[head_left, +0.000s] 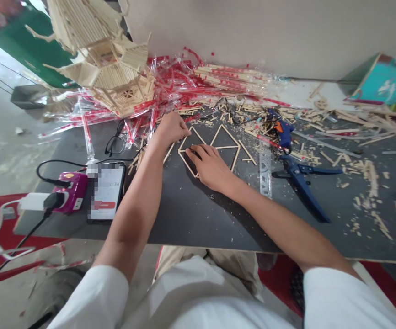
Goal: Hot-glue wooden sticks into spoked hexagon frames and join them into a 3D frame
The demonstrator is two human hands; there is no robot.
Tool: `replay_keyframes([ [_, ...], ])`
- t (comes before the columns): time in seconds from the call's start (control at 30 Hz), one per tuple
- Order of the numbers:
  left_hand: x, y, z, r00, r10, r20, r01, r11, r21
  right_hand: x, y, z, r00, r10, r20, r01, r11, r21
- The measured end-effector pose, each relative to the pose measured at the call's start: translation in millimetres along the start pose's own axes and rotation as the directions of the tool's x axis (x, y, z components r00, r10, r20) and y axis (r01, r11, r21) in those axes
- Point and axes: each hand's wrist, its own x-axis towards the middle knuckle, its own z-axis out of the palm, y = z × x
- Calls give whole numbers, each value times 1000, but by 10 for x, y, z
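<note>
A flat frame of thin wooden sticks lies on the dark table, its bars forming triangles. My right hand rests palm down over the frame's lower middle, fingers spread and touching the sticks. At the frame's upper left corner, my left hand is pinched, with its fingertips at the end of a stick; whatever they hold is too small to make out. A loose stick lies beside the frame under my left wrist, and short loose sticks lie off its right side.
A wooden stick pagoda model stands at the back left, before red and clear wrappers. Blue cutters, a clear ruler and a blue glue gun lie right. A phone and purple power adapter sit left.
</note>
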Motion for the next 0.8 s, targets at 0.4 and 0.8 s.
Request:
replay_keyframes([
  [0.4,-77,79,-54,999,-22,42,19,997,72,-3,-12,7,1000,-5,0,5,999,-41],
  [0.8,-195,236,-167,989,-83,120,60,980,188,5,-9,24,1000,2,-1,-2,999,-38],
])
